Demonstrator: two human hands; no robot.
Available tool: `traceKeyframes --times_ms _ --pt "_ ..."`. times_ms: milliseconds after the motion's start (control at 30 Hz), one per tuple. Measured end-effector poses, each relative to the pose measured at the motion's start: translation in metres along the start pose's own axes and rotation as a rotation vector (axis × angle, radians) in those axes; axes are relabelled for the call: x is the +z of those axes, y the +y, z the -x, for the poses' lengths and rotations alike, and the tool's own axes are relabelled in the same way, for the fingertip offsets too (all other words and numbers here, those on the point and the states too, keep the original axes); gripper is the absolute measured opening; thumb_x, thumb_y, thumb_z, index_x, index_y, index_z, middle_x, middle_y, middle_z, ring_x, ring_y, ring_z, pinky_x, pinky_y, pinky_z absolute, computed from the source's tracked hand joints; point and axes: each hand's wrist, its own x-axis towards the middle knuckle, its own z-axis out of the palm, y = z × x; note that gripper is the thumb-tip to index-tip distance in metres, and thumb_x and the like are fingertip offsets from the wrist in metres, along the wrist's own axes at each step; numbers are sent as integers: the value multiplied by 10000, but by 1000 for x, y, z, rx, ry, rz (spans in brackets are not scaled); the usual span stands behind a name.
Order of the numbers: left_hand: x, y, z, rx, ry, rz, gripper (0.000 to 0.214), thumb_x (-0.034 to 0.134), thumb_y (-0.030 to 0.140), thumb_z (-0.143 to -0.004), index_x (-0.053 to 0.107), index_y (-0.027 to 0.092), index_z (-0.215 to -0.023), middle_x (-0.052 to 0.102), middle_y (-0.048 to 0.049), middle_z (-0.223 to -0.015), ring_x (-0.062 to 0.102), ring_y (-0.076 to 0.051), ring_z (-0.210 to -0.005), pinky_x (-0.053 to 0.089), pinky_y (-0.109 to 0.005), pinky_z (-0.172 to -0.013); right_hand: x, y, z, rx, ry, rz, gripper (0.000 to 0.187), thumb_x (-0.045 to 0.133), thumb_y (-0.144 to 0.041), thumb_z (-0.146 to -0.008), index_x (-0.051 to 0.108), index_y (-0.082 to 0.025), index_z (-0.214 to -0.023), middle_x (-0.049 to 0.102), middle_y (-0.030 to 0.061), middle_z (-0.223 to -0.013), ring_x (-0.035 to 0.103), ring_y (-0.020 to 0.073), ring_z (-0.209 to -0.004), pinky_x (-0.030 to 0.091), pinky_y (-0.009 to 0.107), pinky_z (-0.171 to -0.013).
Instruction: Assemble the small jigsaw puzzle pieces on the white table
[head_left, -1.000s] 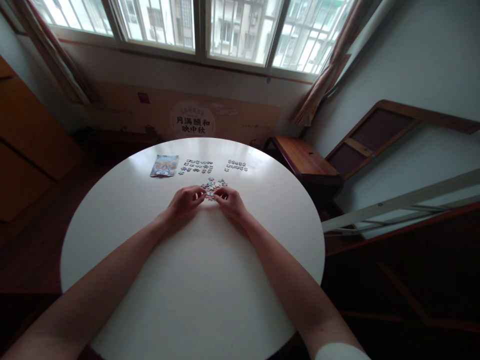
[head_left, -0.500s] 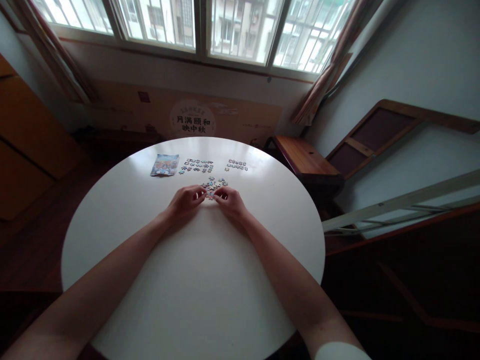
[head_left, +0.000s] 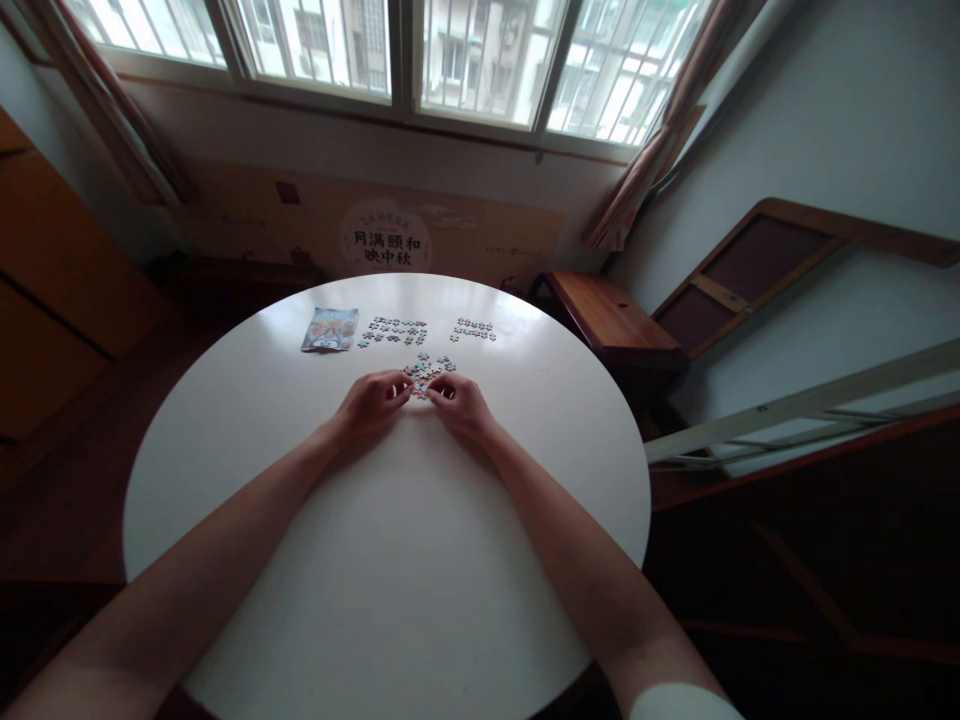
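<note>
A loose pile of small jigsaw puzzle pieces [head_left: 429, 370] lies on the white round table [head_left: 405, 560], just beyond my fingertips. My left hand [head_left: 379, 393] rests at the pile's near left edge, thumb and fingers pinched on a puzzle piece. From the right, my right hand [head_left: 459, 400] pinches at the near edge too, its fingertips closed on a piece. A narrow gap separates the two hands. The fingers partly cover the pieces they grip, and those are too small for their outlines to be clear.
Behind the pile, puzzle pieces lie in rows in a left group [head_left: 395, 330] and a smaller right group [head_left: 474, 329]. A printed picture bag [head_left: 330, 329] lies at the back left. Past the table's right edge stands a wooden bench [head_left: 607, 312]; windows [head_left: 480, 60] are ahead.
</note>
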Motion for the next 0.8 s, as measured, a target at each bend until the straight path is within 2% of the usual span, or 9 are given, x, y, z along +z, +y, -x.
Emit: traceKeyframes --times_ms 800 --pt "-1 1 0 8 1 -11 210 513 296 -853 670 158 -842 617 -5 -657 526 -96 -557 390 -198 -553 1 0 1 -11 4 27 104 588 -237 -759 649 -154 -764 632 -1 -708 500 88 -604 398 208 -602"
